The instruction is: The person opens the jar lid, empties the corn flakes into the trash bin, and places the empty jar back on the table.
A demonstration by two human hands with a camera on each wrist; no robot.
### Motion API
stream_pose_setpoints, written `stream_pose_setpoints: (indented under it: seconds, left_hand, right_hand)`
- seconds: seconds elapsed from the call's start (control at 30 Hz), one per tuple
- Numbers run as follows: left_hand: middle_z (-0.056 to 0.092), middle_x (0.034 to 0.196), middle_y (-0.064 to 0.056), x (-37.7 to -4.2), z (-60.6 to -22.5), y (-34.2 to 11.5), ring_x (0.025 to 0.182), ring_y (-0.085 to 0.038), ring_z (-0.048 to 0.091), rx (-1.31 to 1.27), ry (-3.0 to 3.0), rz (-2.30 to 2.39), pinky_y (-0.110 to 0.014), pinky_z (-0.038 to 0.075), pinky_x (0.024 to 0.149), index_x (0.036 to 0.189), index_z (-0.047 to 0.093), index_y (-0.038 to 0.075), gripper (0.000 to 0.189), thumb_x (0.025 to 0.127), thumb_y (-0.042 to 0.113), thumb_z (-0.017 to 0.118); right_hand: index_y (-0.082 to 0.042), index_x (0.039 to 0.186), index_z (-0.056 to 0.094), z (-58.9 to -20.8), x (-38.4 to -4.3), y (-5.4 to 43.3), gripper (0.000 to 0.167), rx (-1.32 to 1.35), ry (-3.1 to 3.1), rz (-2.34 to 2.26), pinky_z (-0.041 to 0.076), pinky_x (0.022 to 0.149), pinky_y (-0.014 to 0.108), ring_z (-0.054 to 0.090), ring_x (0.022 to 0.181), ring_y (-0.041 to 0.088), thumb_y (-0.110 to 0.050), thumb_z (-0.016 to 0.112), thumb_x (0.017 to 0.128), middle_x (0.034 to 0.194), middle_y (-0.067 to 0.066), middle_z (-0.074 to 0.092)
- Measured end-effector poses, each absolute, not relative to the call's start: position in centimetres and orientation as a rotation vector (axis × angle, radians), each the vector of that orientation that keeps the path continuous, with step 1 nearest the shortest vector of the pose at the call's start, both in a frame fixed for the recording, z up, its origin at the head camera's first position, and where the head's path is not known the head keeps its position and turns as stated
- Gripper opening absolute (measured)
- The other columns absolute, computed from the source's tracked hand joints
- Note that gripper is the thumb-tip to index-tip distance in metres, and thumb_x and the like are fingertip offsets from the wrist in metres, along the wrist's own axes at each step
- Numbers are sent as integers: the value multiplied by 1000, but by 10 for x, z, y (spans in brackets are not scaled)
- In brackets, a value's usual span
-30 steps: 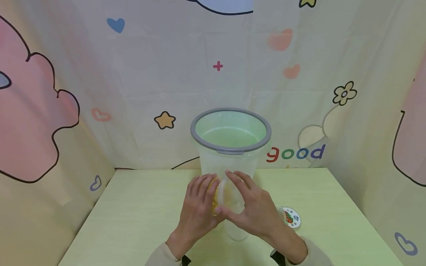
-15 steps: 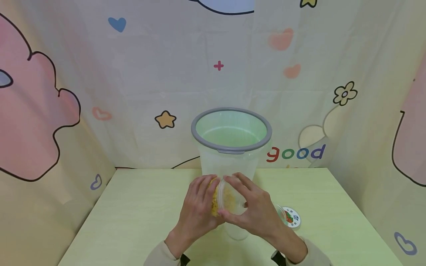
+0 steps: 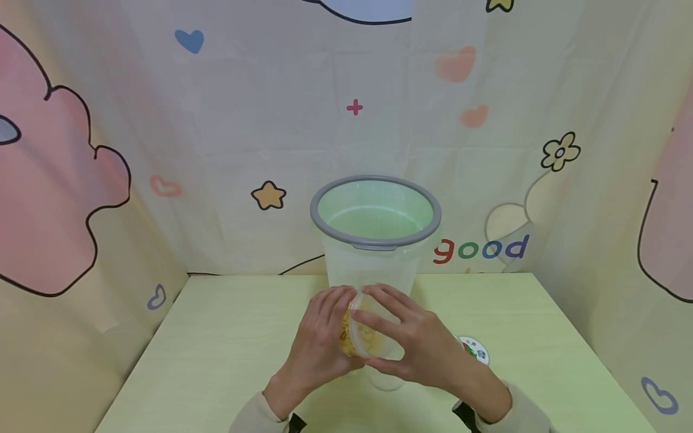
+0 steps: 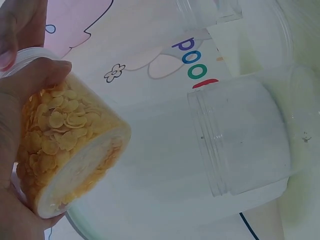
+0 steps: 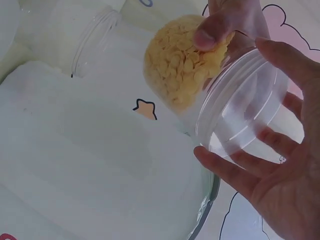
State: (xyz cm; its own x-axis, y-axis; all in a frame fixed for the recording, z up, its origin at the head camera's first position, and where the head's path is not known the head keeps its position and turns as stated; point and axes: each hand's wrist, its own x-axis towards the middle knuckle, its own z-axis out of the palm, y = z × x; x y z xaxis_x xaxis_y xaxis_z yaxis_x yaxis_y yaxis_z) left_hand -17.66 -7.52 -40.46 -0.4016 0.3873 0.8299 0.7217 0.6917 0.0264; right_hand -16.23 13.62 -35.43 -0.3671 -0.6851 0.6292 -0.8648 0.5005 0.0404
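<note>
My left hand grips a clear plastic jar of yellow flakes like corn flakes, tilted with its mouth toward my right hand. The fingers of my right hand spread around the clear, ridged round lid at the jar's mouth, thumb below and fingers above. In the right wrist view the fingertips touch its rim. Whether the lid is screwed tight cannot be told. Just behind the hands an empty clear jar with a threaded neck stands upright on the table.
A tall pale bin with a grey rim stands behind the hands. Right of my right hand lies a white printed disc, partly hidden by the forearm. Another clear jar shows in the left wrist view. A patterned cloth surrounds the table.
My right hand has shifted its grip, with a finger now lower across the lid and its wrist further right, covering more of the printed disc. My left hand still holds the jar.
</note>
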Motion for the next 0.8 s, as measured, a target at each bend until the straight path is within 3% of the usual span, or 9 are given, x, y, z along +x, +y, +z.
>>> stream_pose_setpoints:
  seconds: [0.43, 0.63, 0.8]
  left_hand:
    - [55, 132, -9, -179, -406, -74, 119, -27, 52, -884, -2040, -528, -43, 46, 102, 135, 47, 4, 109, 43, 39, 94]
    - [55, 132, -9, -177, -408, -71, 119, -26, 52, -872, -2056, -527, -43, 47, 101, 135, 47, 4, 109, 44, 41, 94]
    - [55, 133, -8, -178, -409, -69, 120, -26, 52, -843, -2043, -534, -44, 46, 102, 135, 48, 5, 110, 42, 39, 95]
  right_hand:
    - [-28, 136, 55, -356, -164, 147, 77, 1433, -2107, 242, 50, 102, 46, 36, 142, 39, -24, 88, 68, 156, 9, 38]
    - [-25, 142, 50, -353, -156, 148, 83, 1339, -2132, 304, 39, 108, 60, 32, 145, 36, -43, 84, 70, 157, 11, 35]
    - [-19, 147, 45, -345, -147, 143, 79, 1044, -2188, 543, 53, 95, 51, 44, 137, 31, -55, 70, 81, 154, 12, 39]
